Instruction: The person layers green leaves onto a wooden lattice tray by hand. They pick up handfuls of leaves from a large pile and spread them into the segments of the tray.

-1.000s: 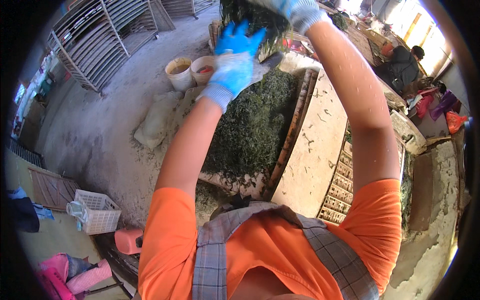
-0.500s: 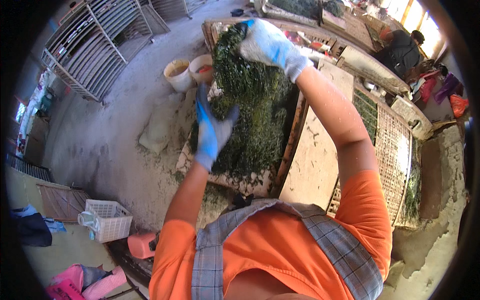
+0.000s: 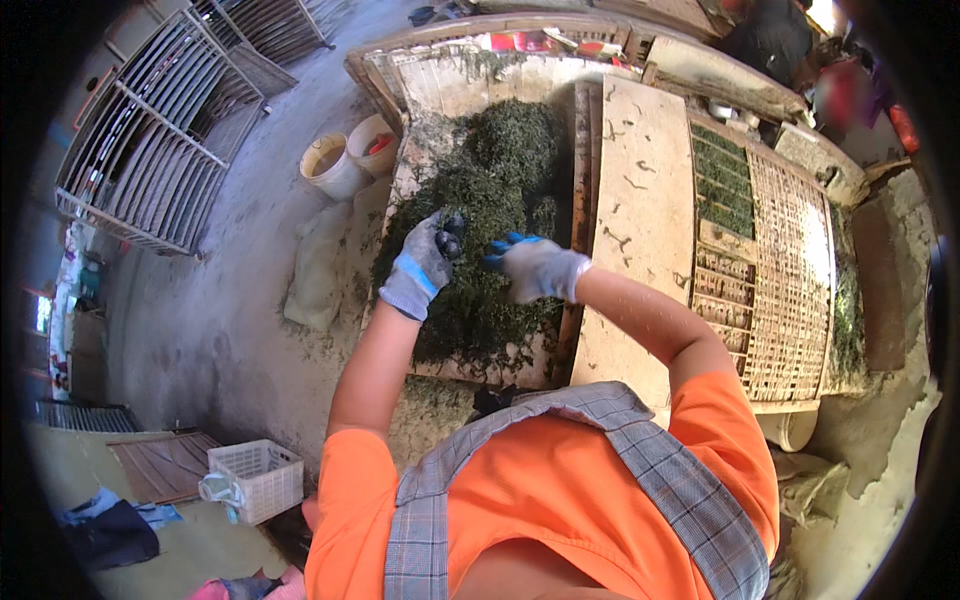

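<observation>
A heap of dark green, stringy plant matter (image 3: pixel 510 150) lies in a pale, wood-edged trough (image 3: pixel 425 85) in front of me. My left hand (image 3: pixel 425 268), in a grey and blue glove, is over the heap's left side. Its dark-tipped fingers are curled, and what they hold, if anything, blends into the green. To its right, my right hand (image 3: pixel 540 270), in a similar glove, is low over the heap, palm side hidden. Its blue-tipped fingers reach toward the left hand, stretched and slightly apart, with nothing seen in them. A gap separates the two hands.
Right of the trough are a long pale board (image 3: pixel 632 240) with leaf scraps and a slatted frame (image 3: pixel 785 270) beside green-filled sections (image 3: pixel 723 180). Two buckets (image 3: pixel 335 165) stand left, near a tall tray rack (image 3: pixel 160 130). A white crate (image 3: pixel 257 480) sits lower left.
My right hand has come down and nearer me from the raised clump, which is out of its grip. My left hand's spread fingers have curled. The view has shifted slightly.
</observation>
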Tool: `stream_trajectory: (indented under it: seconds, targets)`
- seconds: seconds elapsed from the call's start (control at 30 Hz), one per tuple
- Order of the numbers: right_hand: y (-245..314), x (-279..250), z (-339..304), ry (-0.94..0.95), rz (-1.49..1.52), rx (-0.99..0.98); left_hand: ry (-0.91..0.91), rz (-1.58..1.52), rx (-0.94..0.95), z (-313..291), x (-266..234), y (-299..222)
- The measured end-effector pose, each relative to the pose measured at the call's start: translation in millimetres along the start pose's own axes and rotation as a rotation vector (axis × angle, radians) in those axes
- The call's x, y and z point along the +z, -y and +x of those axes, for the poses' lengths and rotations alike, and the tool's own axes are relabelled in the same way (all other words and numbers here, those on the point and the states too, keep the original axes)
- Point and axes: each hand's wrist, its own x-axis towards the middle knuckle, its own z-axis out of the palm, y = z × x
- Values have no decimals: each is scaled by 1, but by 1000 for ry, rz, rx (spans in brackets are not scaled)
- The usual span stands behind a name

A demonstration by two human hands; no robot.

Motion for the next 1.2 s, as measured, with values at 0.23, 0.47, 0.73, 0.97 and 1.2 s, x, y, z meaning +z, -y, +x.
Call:
stream_trajectory:
  seconds: [0.23, 0.47, 0.73, 0.97, 1.2]
  targets:
    - [19, -17, 50, -575, -13, -125, 236, 100, 246, -87, 72, -131]
    - [-51, 143, 71, -147, 159, 217, 413, 232, 686, -106, 106, -191]
    - [-8, -101, 31, -568, 472, -62, 379, 342, 332, -89, 33, -124]
    - [-8, -199, 64, -880, 165, -47, 243, 301, 243, 5, -5, -32]
    - [21, 2, 35, -828, 43, -133, 496, 294, 432, -19, 13, -51]
